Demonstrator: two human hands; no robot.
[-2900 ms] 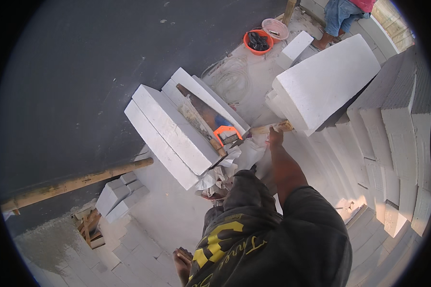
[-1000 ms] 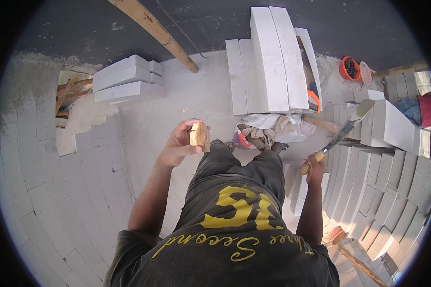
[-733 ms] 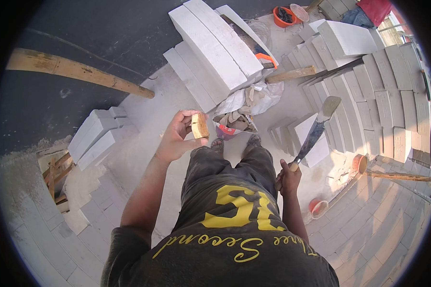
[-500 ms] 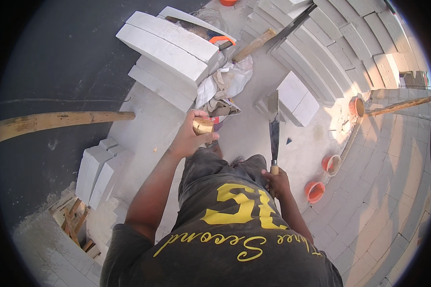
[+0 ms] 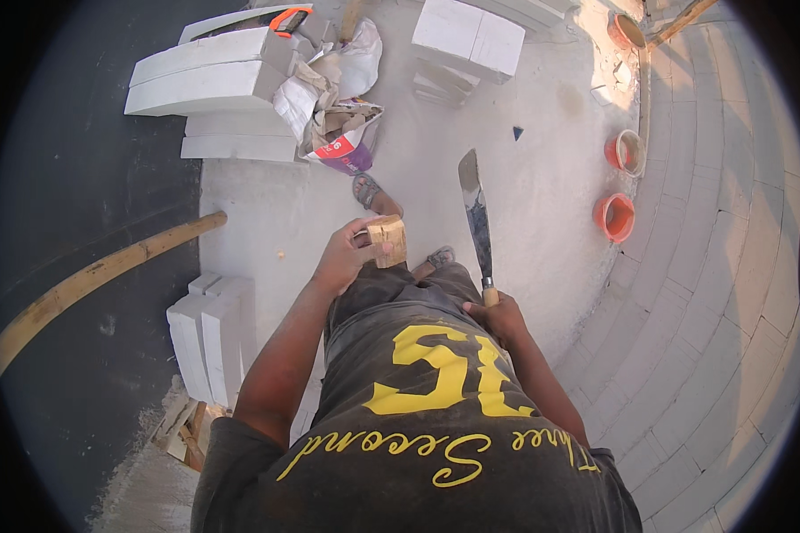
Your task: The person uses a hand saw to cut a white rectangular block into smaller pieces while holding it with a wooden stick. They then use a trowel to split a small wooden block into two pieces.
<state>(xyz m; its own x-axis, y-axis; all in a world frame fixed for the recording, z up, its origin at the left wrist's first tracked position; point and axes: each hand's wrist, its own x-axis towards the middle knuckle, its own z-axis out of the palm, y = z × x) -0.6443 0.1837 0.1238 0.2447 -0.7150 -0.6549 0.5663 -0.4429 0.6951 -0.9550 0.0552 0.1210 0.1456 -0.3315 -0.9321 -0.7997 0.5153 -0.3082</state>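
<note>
A short wooden block [image 5: 387,242] is held in front of my waist by my left hand [image 5: 340,258], fingers and thumb gripping its left side. My right hand [image 5: 498,317] is wrapped round the wooden handle of a long-bladed trowel [image 5: 477,218]. The trowel's blade points away from me, and its tip looks coated with grey mortar. Both tools are clear of the floor. Below them, my sandalled feet show on the pale concrete floor [image 5: 542,266].
White blocks [image 5: 200,84] are stacked far left, with an orange-handled saw [image 5: 286,21] on top. Beside them sits an opened bag [image 5: 342,142]. More blocks stand far ahead [image 5: 467,40] and at left [image 5: 209,333]. A wooden pole [image 5: 107,275] leans leftward. Orange buckets [image 5: 614,218] line the right wall.
The view has turned and shifted, so stacks and buckets sit elsewhere in it. The wooden block is tilted differently in my left hand. My right hand keeps hold of the trowel.
</note>
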